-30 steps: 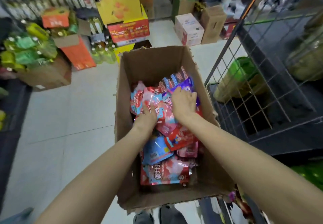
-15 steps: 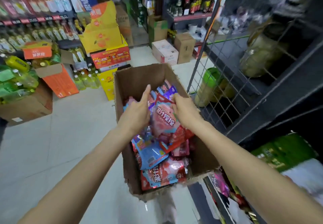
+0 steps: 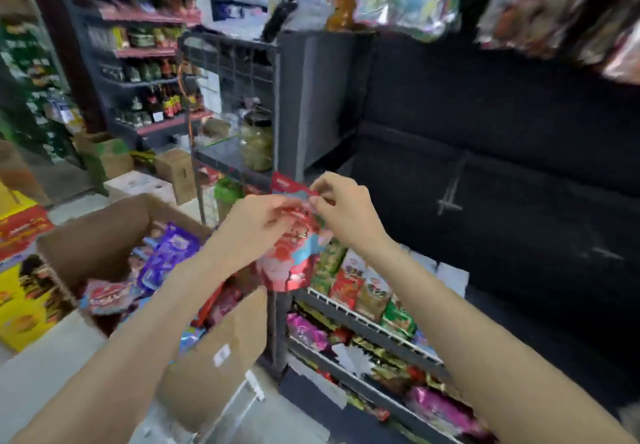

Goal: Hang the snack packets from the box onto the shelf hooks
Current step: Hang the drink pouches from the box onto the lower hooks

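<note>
The dark shelf unit (image 3: 502, 138) fills the right of the view, its lower racks stocked with packets, and the open cardboard box (image 3: 97, 235) sits to its left on the floor, holding more snack packets (image 3: 166, 256). Above the box's right edge and in front of the shelf, a red and blue snack packet (image 3: 294, 260) hangs raised between both hands. The left hand (image 3: 258, 225) grasps its upper body, and the right hand (image 3: 343, 208) pinches its top edge; the picture is blurred.

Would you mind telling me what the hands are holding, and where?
Both hold one red snack packet: left hand at its upper side, right hand pinching its top edge.
</note>
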Tool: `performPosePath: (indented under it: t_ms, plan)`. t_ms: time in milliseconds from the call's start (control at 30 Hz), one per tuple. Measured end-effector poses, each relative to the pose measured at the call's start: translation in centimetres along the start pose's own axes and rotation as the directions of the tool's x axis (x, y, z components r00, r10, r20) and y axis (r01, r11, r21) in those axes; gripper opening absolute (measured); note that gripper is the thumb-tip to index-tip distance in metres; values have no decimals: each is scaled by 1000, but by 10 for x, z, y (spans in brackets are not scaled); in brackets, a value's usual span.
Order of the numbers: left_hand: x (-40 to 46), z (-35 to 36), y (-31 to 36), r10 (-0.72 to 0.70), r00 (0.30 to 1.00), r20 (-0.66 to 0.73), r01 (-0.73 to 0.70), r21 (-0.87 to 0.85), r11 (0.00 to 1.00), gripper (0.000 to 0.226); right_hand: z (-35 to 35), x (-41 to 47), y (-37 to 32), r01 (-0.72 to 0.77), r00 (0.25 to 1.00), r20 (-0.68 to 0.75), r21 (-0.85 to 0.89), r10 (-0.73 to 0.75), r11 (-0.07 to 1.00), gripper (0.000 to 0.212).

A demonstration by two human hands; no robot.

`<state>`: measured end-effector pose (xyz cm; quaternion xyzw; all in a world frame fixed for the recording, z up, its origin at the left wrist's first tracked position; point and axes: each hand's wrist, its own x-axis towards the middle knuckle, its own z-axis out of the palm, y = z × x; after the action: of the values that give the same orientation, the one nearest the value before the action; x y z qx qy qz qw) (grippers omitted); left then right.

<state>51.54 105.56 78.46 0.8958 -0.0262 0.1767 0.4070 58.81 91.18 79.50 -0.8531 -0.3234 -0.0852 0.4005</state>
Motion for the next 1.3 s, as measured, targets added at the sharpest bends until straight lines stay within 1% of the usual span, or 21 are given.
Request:
performPosePath:
  t_ms: [67,100,133,200,233,333,400,433,500,567,667,733,767,900,1000,1067,1167,1300]
  plan:
    - [12,26,27,153,988,-11,-151,122,981,28,-41,-23,12,-71,997,-34,-42,69,997,10]
    - [16,41,43,192,981,-25,-184,203,962,21,-60,-35,18,-100,994,-54,-55,97,993,10]
    - [18,55,57,208,977,-41,-187,294,937,20,-79,-48,24,-128,989,-78,-69,122,989,10]
    - [21,82,88,268,962,-60,-216,439,872,25,-112,-71,39,-189,973,-149,-94,174,977,11]
    - [24,96,101,332,943,-42,-272,477,836,26,-128,-83,46,-227,960,-190,-99,205,969,11]
    - [33,137,138,537,843,-27,-458,485,745,15,-173,-120,70,-328,910,-291,-70,295,942,10]
    - [38,166,162,583,812,4,-515,476,713,6,-201,-145,88,-381,875,-341,-52,342,923,10]
    - [39,182,174,592,805,44,-540,466,701,6,-214,-158,97,-407,857,-364,-48,364,912,9]
    - [36,215,197,579,800,158,-583,433,687,20,-239,-184,118,-463,819,-399,-34,412,886,7]
    - [32,248,219,522,821,231,-569,400,718,32,-262,-211,143,-518,776,-433,-22,459,855,10]
    - [23,297,246,500,823,272,-568,352,744,36,-292,-250,184,-582,690,-494,55,529,811,13]
    - [18,328,261,463,836,296,-544,332,771,34,-310,-272,208,-585,640,-513,158,572,795,14]
    - [16,341,267,435,845,312,-526,331,783,32,-317,-280,219,-578,629,-512,195,585,792,15]
    - [9,383,287,336,874,351,-452,330,829,28,-339,-301,257,-556,644,-491,225,586,800,13]
    - [6,399,295,286,896,338,-409,385,827,31,-349,-304,277,-523,664,-508,209,549,826,9]
    - [6,405,299,271,909,316,-393,438,809,33,-355,-302,285,-493,679,-520,199,518,847,8]
    - [4,411,298,264,934,241,-352,490,798,34,-363,-297,293,-458,712,-510,184,482,870,9]
    - [4,416,298,227,958,176,-285,469,836,34,-368,-295,301,-469,745,-479,120,464,875,10]
